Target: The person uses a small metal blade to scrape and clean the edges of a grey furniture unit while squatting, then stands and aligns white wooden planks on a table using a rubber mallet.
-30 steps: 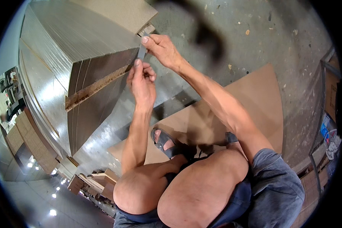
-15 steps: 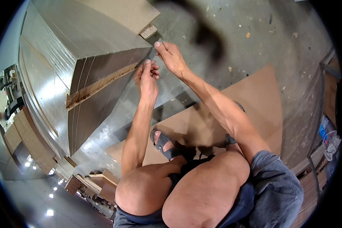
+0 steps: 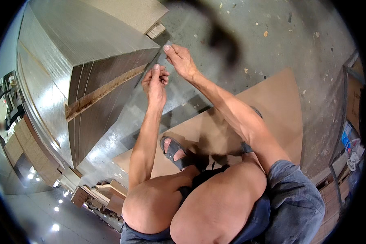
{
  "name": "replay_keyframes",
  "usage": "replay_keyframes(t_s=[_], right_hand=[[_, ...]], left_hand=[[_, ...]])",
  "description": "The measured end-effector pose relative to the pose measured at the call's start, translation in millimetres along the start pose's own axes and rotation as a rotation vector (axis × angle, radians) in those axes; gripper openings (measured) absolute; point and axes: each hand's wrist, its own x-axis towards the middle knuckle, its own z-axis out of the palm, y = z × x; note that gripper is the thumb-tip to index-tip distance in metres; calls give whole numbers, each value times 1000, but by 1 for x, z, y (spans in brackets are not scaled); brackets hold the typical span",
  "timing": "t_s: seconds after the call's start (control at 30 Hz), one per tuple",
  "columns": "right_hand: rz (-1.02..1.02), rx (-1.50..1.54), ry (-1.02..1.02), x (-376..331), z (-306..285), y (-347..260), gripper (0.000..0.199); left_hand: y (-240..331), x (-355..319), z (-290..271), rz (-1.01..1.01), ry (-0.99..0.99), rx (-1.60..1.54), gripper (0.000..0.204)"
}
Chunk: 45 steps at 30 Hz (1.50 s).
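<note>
Between my hands is a thin grey strip [image 3: 162, 59], faint against the floor and hard to make out. My left hand [image 3: 155, 81] is closed in a pinch at its lower end, just off the right corner of a large wrapped stack [image 3: 105, 67]. Higher and to the right, my right hand [image 3: 180, 61] pinches the upper end, thumb on top. Clear film covers the stack, which has grey-brown sides. A rough brown band [image 3: 105, 91] runs along its near side.
A cardboard sheet [image 3: 268, 101] lies on the stained concrete floor [image 3: 256, 44] under my sandalled feet. Behind the stack are a brown board [image 3: 130, 12] and a wooden block [image 3: 155, 30]. Shelving [image 3: 345, 101] stands at right; stacked boards [image 3: 105, 193] lie at lower left.
The stack and my left hand sit slightly farther left in the picture. My hands are a little wider apart, and the strip between them shows less clearly than before.
</note>
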Motion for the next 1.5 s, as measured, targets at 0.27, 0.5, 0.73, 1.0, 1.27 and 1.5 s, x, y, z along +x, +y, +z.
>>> replay_keyframes(t_s=[0.27,0.5,0.73,1.0,1.27,1.5], right_hand=[[124,-110,-1,19,-6,48,47],[-41,4,-177,0,-27,-37,50],[-188,3,-308,13,-18,-86,53],[-118,-23,-233,13,-13,-63,48],[-185,-32,27,7,6,-48,45],[-305,-39,73,-8,3,-71,43]], left_hand=[[-10,10,1,-223,32,87,23],[33,-49,26,-219,-105,-78,26],[71,-63,57,-24,-74,-28,34],[53,-47,49,-127,-33,-119,40],[51,-15,19,-143,-132,-92,41],[56,-20,21,11,-216,-54,43]])
